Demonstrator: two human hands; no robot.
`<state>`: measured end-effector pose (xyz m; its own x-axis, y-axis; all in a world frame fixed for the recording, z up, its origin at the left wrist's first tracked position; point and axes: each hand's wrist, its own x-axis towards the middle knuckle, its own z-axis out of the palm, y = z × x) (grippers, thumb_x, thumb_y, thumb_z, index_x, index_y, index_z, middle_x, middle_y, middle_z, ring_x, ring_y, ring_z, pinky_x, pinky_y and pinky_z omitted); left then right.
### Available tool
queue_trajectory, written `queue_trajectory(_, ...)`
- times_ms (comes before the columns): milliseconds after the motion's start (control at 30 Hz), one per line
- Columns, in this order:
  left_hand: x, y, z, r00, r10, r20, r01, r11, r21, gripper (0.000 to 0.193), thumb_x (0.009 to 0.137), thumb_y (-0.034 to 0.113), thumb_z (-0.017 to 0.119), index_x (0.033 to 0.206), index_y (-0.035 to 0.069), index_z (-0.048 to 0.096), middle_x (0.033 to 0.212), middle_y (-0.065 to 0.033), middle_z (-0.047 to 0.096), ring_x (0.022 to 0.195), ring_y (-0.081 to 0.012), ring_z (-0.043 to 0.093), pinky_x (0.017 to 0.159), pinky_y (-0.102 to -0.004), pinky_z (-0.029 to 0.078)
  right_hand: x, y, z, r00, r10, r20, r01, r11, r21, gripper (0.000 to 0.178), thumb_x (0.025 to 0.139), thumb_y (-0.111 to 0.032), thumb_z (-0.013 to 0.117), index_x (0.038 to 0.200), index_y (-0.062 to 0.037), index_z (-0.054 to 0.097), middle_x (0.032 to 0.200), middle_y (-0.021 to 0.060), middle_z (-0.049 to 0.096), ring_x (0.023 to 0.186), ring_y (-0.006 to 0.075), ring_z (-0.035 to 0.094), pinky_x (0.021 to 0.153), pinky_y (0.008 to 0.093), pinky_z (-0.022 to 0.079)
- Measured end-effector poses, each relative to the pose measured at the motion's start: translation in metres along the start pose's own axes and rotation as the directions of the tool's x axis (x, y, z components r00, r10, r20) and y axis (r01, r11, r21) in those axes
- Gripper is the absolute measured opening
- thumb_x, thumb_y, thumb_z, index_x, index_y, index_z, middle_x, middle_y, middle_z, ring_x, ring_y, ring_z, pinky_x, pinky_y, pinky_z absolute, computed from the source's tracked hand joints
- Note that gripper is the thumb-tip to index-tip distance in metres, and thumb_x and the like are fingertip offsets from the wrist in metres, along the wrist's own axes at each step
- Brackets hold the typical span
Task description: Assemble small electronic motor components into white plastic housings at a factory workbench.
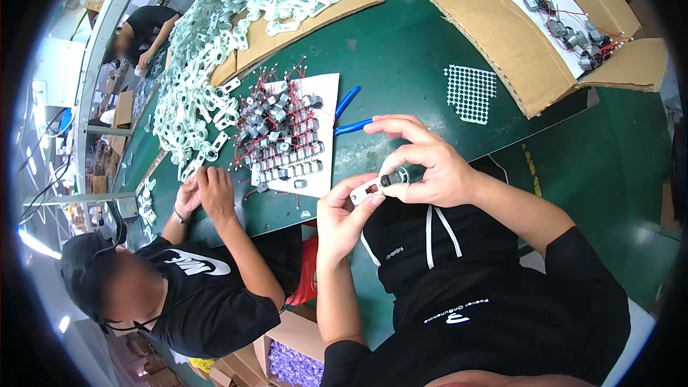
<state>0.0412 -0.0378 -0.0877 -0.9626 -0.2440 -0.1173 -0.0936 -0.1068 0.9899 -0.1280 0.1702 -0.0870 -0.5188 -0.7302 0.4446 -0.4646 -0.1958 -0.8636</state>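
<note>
In front of my body, my left hand [345, 213] grips one end of a small white plastic housing [368, 190] with a rectangular opening. My right hand [436, 170] pinches the other end, where a small dark part [390, 180] sits by a round ring; the fingers partly hide it. Beyond my hands, many small motors [276, 118] with red wires lie on a white sheet [324, 104], some in rows and some heaped. A tool with blue handles [354, 127] rests beside that sheet, near my right fingertips.
A large heap of whitish plastic housings [197, 93] covers the far left of the green table [401, 50], partly on cardboard. A sheet of round stickers [471, 93] lies right of centre. An open cardboard box [494, 36] holds more motors. A co-worker [208, 272] works at my left.
</note>
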Motion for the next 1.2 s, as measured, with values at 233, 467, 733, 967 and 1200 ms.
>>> queue_trajectory(233,0.001,-0.004,0.004,0.998,0.045,-0.042,-0.045,0.999,0.000,0.038,0.107,0.000,0.088,0.144,-0.006,0.078,0.126,-0.0092,0.085,0.114,-0.0123,0.077,0.103,-0.0292,0.061,-0.008,0.001,0.012,0.993,0.076,-0.095,-0.068,0.994,0.082,0.027,0.094,-0.018,0.096,0.119,-0.0108,0.089,0.169,0.0166,0.064,0.158,0.0382,0.056,0.126,0.0520,0.051)
queue_trajectory(467,0.006,-0.001,0.021,0.959,0.179,-0.221,-0.123,0.962,0.245,0.036,0.104,0.002,0.092,0.138,-0.003,0.082,0.119,-0.0092,0.087,0.108,-0.0134,0.079,0.099,-0.0305,0.063,-0.006,-0.003,-0.012,0.973,0.079,-0.219,-0.120,0.976,-0.181,0.050,0.093,-0.013,0.096,0.141,-0.0082,0.085,0.158,0.0159,0.070,0.143,0.0335,0.067,0.119,0.0434,0.056)
queue_trajectory(733,0.012,0.013,0.040,0.831,0.551,-0.075,-0.323,0.588,0.742,0.040,0.096,0.003,0.096,0.133,0.000,0.083,0.113,-0.0174,0.086,0.102,-0.0325,0.084,0.094,-0.0394,0.065,-0.013,-0.014,0.003,0.941,0.076,-0.329,-0.152,0.966,-0.211,0.025,0.088,-0.011,0.100,0.108,-0.0046,0.084,0.147,0.0149,0.071,0.138,0.0326,0.065,0.105,0.0444,0.060)
queue_trajectory(967,0.012,0.005,0.043,0.830,0.554,-0.060,-0.329,0.574,0.750,0.041,0.095,0.002,0.095,0.134,0.000,0.081,0.116,-0.0188,0.085,0.103,-0.0369,0.083,0.093,-0.0425,0.065,-0.012,-0.008,0.011,0.939,0.178,-0.293,-0.238,0.954,-0.181,0.020,0.093,-0.012,0.095,0.106,-0.0042,0.083,0.151,0.0180,0.071,0.141,0.0361,0.065,0.111,0.0464,0.058)
queue_trajectory(1200,0.016,-0.003,0.047,0.830,0.558,-0.025,-0.306,0.491,0.816,0.038,0.099,0.001,0.092,0.135,0.000,0.081,0.115,-0.0208,0.085,0.103,-0.0369,0.084,0.094,-0.0422,0.064,-0.010,-0.006,0.022,0.951,0.055,-0.303,-0.189,0.882,-0.431,0.022,0.098,-0.014,0.087,0.102,0.0049,0.076,0.152,0.0235,0.070,0.144,0.0442,0.062,0.118,0.0526,0.055)
